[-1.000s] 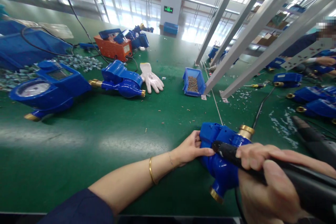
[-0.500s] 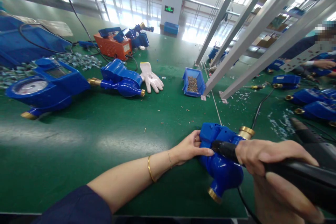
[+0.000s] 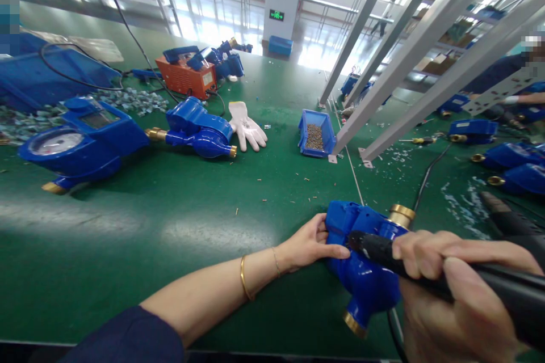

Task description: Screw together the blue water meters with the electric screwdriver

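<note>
A blue water meter point(image 3: 370, 281) with brass threaded ends lies on its side on the green bench near the front edge. My left hand point(image 3: 313, 244) grips its left side, thumb along the near face and fingers behind the housing. In my right hand point(image 3: 451, 278) is a black power screwdriver point(image 3: 378, 247), with the fingers wrapped round its body. Its nose meets the blue housing just beside my left thumb; the very tip is hidden. A black cord point(image 3: 395, 329) runs down below the meter.
A blue bin of small screws point(image 3: 315, 133) stands beyond the meter, with loose screws nearby. Grey metal posts point(image 3: 409, 51) rise at right. Further left lie a white glove point(image 3: 247, 127), more water meters point(image 3: 200, 130) and an orange box point(image 3: 187, 76). A co-worker's arm point(image 3: 517, 99) shows at far right.
The view has shifted slightly. My right hand's grip on the screwdriver looks a little different, with the thumb now higher along it. My left hand still holds the meter.
</note>
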Tool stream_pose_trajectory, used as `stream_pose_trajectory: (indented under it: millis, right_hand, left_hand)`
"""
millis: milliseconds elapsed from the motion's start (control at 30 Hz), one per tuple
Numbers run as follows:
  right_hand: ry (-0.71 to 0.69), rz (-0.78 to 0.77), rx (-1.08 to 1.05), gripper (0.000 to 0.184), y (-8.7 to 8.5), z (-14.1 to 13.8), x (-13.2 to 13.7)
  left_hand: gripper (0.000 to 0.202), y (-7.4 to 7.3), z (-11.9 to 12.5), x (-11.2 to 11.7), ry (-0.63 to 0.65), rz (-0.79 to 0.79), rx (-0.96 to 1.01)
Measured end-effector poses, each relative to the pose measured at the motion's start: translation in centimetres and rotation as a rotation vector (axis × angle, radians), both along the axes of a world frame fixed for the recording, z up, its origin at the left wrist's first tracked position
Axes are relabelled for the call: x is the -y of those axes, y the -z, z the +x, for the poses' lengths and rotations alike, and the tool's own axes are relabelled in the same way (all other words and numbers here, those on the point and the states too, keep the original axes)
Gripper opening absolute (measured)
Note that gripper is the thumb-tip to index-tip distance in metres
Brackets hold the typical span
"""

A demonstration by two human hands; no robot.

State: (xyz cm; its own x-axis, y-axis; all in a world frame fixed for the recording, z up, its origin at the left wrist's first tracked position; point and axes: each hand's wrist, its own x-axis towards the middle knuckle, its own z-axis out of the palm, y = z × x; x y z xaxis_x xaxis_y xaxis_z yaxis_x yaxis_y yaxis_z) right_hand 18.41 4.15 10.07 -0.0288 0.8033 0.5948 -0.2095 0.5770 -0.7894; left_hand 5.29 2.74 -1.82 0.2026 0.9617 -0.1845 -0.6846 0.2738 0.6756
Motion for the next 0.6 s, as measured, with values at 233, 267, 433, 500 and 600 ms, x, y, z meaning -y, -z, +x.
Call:
stream_pose_trajectory:
  millis: [233,267,433,500,600]
  right_hand:
    - [-0.002,0.142,-0.011,0.015,0.29,0.09,-0.54]
    - [-0.007,0.144,-0.01,0.014,0.34,0.14,-0.64]
    - [-0.018,0.143,0.023,0.011,-0.01,-0.09,-0.96]
    - [-0.032,0.158,0.051,0.012,-0.2,-0.37,-0.92]
    - [-0.007,0.122,0.043,0.012,0.06,0.46,-0.72]
  left_hand:
    - [0.084,-0.35,-0.06,-0.04,-0.011,-0.039,-0.005]
    - [0.083,-0.35,-0.06,-0.03,-0.012,-0.042,-0.002]
    - [0.082,-0.28,-0.06,-0.05,-0.015,-0.039,0.005]
    - [0.083,-0.24,-0.06,-0.06,-0.01,-0.03,-0.001]
    - [0.082,-0.19,-0.04,-0.1,-0.01,-0.018,-0.034]
